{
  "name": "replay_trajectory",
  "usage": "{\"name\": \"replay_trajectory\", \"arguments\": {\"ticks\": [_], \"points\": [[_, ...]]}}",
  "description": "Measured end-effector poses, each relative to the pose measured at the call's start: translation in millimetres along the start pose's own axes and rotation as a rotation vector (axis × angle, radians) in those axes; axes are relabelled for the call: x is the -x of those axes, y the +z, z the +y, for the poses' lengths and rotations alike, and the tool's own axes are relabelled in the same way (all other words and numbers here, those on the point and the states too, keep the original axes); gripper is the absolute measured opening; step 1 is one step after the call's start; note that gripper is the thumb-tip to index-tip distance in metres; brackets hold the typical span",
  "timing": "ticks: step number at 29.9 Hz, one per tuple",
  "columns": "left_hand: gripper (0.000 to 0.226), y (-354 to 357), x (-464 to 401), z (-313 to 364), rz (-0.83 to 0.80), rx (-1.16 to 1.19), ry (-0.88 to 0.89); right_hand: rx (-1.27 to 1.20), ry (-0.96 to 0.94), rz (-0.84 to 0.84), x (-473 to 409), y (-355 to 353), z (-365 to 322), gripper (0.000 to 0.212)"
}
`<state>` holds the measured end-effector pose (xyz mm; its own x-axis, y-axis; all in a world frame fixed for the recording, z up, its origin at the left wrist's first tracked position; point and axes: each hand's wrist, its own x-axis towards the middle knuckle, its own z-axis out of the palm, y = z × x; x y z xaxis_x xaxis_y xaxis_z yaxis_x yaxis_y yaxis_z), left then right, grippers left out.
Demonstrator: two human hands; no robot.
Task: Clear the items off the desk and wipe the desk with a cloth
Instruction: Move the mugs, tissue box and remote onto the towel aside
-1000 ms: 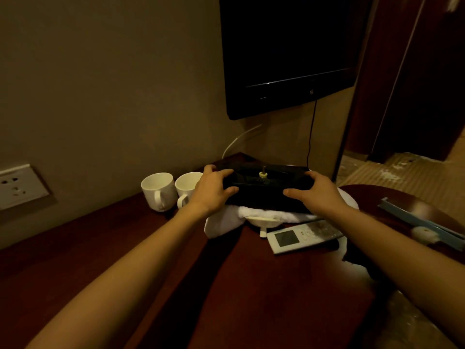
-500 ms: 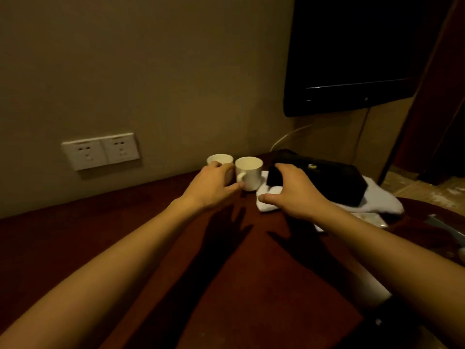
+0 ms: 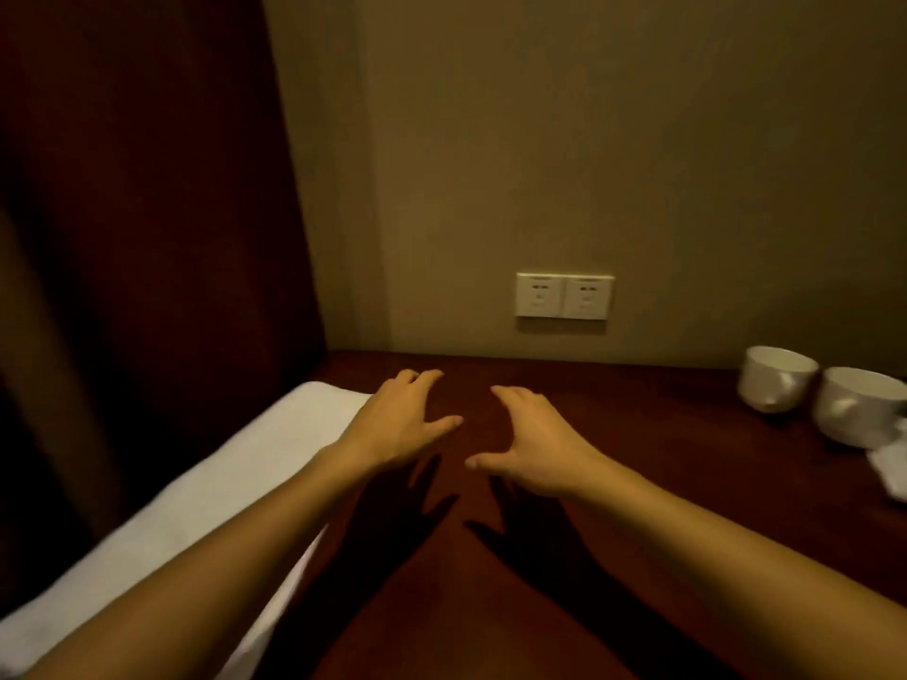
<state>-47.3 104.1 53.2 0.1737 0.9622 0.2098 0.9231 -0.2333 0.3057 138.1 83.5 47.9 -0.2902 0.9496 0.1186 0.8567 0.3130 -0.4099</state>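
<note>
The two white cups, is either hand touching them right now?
No. Both the left hand and right hand hover open over bare desk, well apart from the white cups.

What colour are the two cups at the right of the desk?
Plain white, both cups, in the head view, the only one.

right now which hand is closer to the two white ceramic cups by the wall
Right. The right hand hovers over the dark red desk, open, with the two white ceramic cups off to its right. The left hand is farther, beyond the right hand, beside the white folded towel.
</note>
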Motion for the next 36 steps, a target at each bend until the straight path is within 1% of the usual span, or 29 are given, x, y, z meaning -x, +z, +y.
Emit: {"name": "replay_trajectory", "arguments": {"ticks": [2,6,8,10,12,15,18,20,22,25,28,30,33,36], "points": [[0.078,-12,25,-42,0.011,-0.043,-0.084,-0.013,-0.073,-0.063,-16,27,-38,0.105],[0.09,-19,78,-102,-0.054,-0.152,-0.221,-0.027,-0.225,-0.162,-32,78,-93,0.103],[0.094,-16,99,-117,-0.098,-0.219,-0.284,0.097,-0.312,-0.152,-39,99,-111,0.097],[0.096,-12,115,-126,-0.164,-0.27,-0.333,0.301,-0.41,-0.134,-46,117,-127,0.089],[0.094,-5,123,-129,-0.202,-0.309,-0.348,0.434,-0.493,-0.137,-56,129,-138,0.075],[0.087,0,127,-124,-0.222,-0.331,-0.344,0.533,-0.591,-0.144,-69,135,-147,0.045],[0.073,-2,125,-123,-0.195,-0.358,-0.335,0.539,-0.617,-0.099,-77,135,-150,0.032],[0.058,-3,122,-130,-0.13,-0.377,-0.308,0.523,-0.616,-0.072,-77,132,-149,0.028],[0.041,-8,115,-135,-0.025,-0.374,-0.255,0.468,-0.594,-0.042,-75,126,-143,0.025],[0.027,-24,99,-129,0.106,-0.4,-0.142,0.345,-0.552,0.039,-69,105,-127,0.024],[0.021,-38,72,-102,0.218,-0.418,-0.011,0.355,-0.486,0.146,-64,66,-110,0.021],[0.02,-43,50,-76,0.26,-0.39,0.058,0.384,-0.417,0.194,-61,37,-91,0.021],[0.019,-45,21,-34,0.273,-0.359,0.166,0.381,-0.335,0.256,-51,0,-56,0.019],[0.019,-40,-8,12,0.285,-0.311,0.295,0.349,-0.244,0.27,-33,-38,-13,0.017]]}}
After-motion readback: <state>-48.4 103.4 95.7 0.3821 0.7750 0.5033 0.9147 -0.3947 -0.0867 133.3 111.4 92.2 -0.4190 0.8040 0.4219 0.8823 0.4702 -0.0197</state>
